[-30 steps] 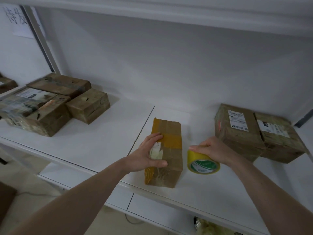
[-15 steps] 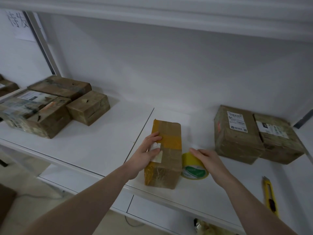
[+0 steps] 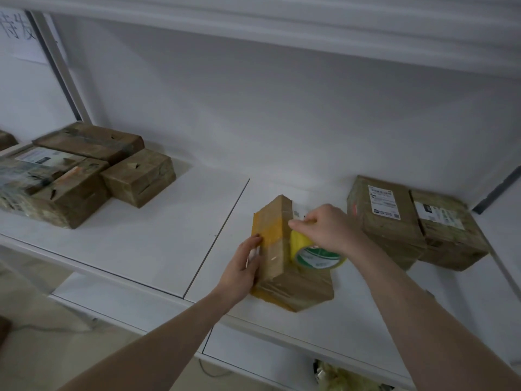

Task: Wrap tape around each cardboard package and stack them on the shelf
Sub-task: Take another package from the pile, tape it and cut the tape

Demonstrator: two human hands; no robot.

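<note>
Your left hand (image 3: 242, 266) lies against the left face of the cardboard package (image 3: 277, 244), low in the middle of the frame. Its fingers run up along that face with the tips at the edge of the yellow tape band (image 3: 270, 225), and they look curved round the box's near corner, so this grip holds the package steady. The package stands tilted on the white shelf (image 3: 158, 244), one long edge raised toward you. Clear and yellow tape covers its lower end near the shelf's front lip.

Your right hand (image 3: 324, 230) is just right of the package, fingers curled. The thumb and forefinger pinch something at the package's upper right edge, most likely the loose end of the tape. The tape roll (image 3: 315, 253), yellow with a green and white core, sits under that palm and touches the package's right face. Whether the hand also bears the roll's weight, you cannot tell.

At the right of the frame two labelled boxes (image 3: 394, 221) stand side by side against the back wall, well apart from your hands. In the left of the frame a cluster of brown boxes (image 3: 84, 176) rests on the same shelf. A paper sign (image 3: 19, 35) with handwritten characters hangs in the upper left corner.
</note>
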